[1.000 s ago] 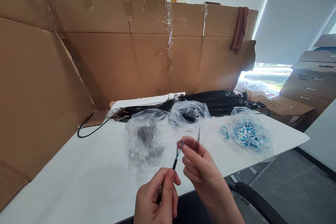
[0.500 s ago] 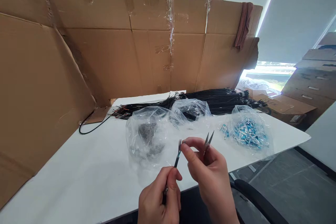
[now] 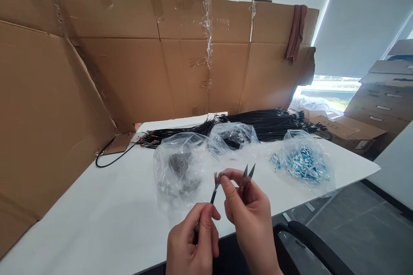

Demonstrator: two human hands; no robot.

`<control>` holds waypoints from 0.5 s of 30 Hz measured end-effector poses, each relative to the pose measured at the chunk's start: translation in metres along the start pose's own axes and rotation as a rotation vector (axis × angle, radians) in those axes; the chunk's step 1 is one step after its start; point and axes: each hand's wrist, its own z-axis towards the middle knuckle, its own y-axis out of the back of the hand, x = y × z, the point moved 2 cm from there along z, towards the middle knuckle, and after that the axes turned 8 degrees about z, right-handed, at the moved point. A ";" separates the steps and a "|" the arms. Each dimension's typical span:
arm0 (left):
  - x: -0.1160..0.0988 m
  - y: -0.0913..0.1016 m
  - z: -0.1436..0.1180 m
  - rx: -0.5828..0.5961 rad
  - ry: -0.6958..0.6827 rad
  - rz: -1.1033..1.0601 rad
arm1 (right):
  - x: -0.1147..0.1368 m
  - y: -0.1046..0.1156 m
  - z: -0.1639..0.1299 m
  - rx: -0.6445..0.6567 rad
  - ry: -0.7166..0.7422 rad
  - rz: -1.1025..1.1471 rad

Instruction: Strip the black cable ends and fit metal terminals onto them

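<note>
The left hand (image 3: 193, 245) pinched a black cable (image 3: 214, 196), its lower length hidden; the right hand (image 3: 248, 210) pinched its frayed wire ends, palming open snips (image 3: 248, 172).

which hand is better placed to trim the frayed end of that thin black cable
Right. The right hand already holds the small metal snips, blades open beside the thin black cable tip, while the left hand grips the cable lower down.
</note>
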 end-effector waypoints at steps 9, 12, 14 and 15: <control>0.016 0.006 0.021 0.823 0.430 -0.821 | -0.008 0.001 -0.003 0.076 0.162 0.287; 0.014 0.005 0.016 0.886 0.491 -0.928 | -0.005 0.002 -0.005 0.131 0.223 0.391; 0.010 0.007 0.009 0.863 0.499 -0.899 | 0.001 0.005 -0.003 0.201 0.288 0.419; 0.009 0.009 0.005 0.832 0.502 -0.859 | 0.006 0.006 -0.002 0.263 0.311 0.407</control>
